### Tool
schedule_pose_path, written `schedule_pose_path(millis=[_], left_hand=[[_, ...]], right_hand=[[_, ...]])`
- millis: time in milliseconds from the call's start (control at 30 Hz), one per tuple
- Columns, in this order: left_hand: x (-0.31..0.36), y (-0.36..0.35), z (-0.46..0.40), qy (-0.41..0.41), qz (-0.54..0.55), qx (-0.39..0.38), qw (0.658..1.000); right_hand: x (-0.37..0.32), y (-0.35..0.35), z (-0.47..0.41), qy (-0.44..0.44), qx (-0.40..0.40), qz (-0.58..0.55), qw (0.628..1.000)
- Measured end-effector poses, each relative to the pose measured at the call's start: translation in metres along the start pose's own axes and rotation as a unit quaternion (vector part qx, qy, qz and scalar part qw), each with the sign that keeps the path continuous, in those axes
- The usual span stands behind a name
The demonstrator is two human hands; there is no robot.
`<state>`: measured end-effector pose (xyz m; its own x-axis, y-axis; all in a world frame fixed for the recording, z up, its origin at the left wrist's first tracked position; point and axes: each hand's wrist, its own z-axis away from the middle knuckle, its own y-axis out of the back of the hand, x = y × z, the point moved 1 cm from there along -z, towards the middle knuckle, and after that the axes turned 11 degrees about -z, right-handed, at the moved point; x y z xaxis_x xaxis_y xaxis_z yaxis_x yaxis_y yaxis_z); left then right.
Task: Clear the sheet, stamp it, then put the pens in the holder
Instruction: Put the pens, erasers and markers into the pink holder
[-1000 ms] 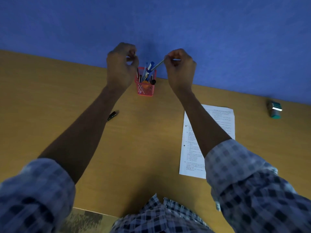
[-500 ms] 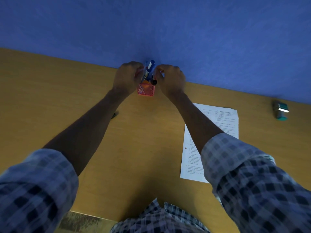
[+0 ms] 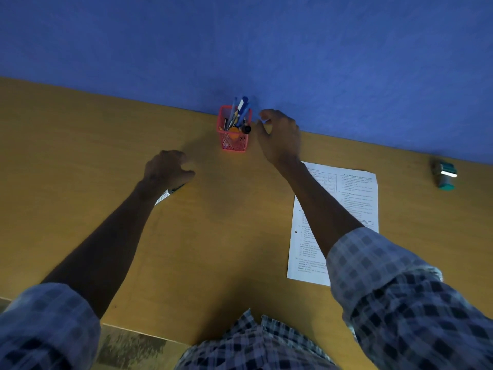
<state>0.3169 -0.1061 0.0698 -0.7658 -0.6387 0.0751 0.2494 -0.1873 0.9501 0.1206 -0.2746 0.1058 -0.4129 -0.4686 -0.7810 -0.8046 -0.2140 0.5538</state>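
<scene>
— Right, nearest the camera: what do you see?

— Two checked sleeves [image 3: 400, 297] rolled back off the forearms, and the shirt front at the bottom edge. Both arms reach out over a yellow-brown desk [image 3: 80, 182].

— And the sheet [image 3: 354, 193]?

— It lies flat on the desk to the right, printed side up, partly under the right forearm. No pens lie on it.

— The left hand [image 3: 166, 168]?

— It hangs low over the desk, left of centre, fingers curled loosely downward. A pen [image 3: 170, 193] with a white barrel and dark end lies on the desk just under the wrist; I cannot tell whether the hand touches it.

— The right hand [image 3: 280, 134]?

— Further out, just beside the holder [image 3: 233, 141] on its right, fingers spread and holding nothing, not touching the mesh.

— Describe the holder.

— A pink-red mesh cup standing upright near the desk's far edge, against the blue wall [image 3: 240, 44]. Several pens [image 3: 240, 110] stand in it, mostly blue, leaning to the right.

— The stamp [image 3: 445, 175]?

— Well apart, far right on the desk near the wall; green and grey, somewhat blurred.
</scene>
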Motion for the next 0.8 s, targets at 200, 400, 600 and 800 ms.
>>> schedule_pose_path(millis=[200, 400, 600, 800], left_hand=[[-0.025, -0.023, 0.014, -0.016, -0.079, -0.020, 0.997], [-0.026, -0.016, 0.018, -0.060, -0.086, -0.003, 0.994], [0.004, 0.022, 0.026, -0.069, 0.080, 0.111, 0.988], [0.062, 0.077, 0.022, -0.176, 0.259, 0.212, 0.926]], right_hand=[[-0.002, 0.002, 0.009, 0.022, 0.011, -0.008, 1.000], [-0.017, 0.006, 0.015, 0.048, 0.004, -0.010, 0.999], [-0.044, 0.004, 0.021, 0.159, -0.043, 0.048, 0.985], [-0.071, -0.003, 0.015, 0.076, -0.100, -0.045, 0.991]])
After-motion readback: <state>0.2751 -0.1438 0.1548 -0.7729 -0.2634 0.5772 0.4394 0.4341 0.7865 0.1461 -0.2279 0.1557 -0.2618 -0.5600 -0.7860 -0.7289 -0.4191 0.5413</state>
